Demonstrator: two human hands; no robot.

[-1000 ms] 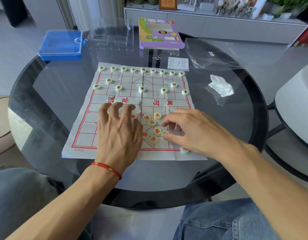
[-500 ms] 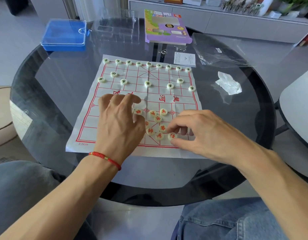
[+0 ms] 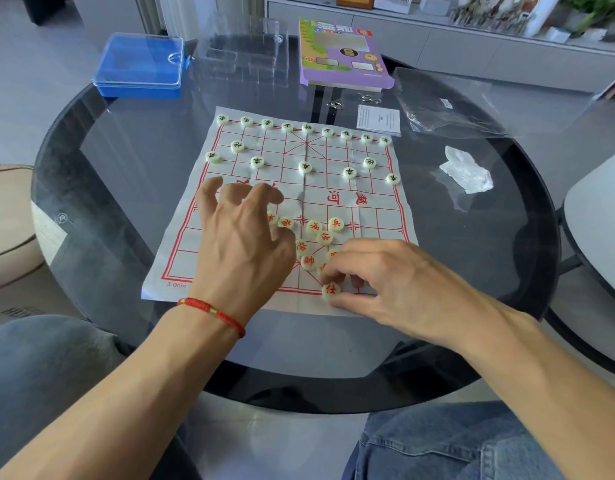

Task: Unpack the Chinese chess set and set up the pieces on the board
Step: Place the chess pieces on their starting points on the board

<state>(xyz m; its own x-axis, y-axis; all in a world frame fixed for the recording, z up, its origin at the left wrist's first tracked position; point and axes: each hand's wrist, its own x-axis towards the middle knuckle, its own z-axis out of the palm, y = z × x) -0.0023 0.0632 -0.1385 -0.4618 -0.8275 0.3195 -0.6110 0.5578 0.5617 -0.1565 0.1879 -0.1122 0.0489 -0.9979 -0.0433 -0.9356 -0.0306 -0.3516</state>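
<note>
Two hands | right hand [image 3: 396, 282] pinches red piece [image 3: 331, 290] | left hand [image 3: 240, 237] spread, empty

glass table [image 3: 119, 188] bears board [image 3: 378, 209], blue box [image 3: 140, 69], bag [image 3: 448, 105].

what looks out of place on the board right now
The red pieces lie bunched in a loose heap near the board's middle, off their points, while the dark pieces stand in tidy rows at the far edge.

16 black pcs [image 3: 305, 167], approx 9 red pcs [image 3: 314, 226] visible, 1 board [image 3: 375, 216], 2 hands [image 3: 242, 244].
</note>
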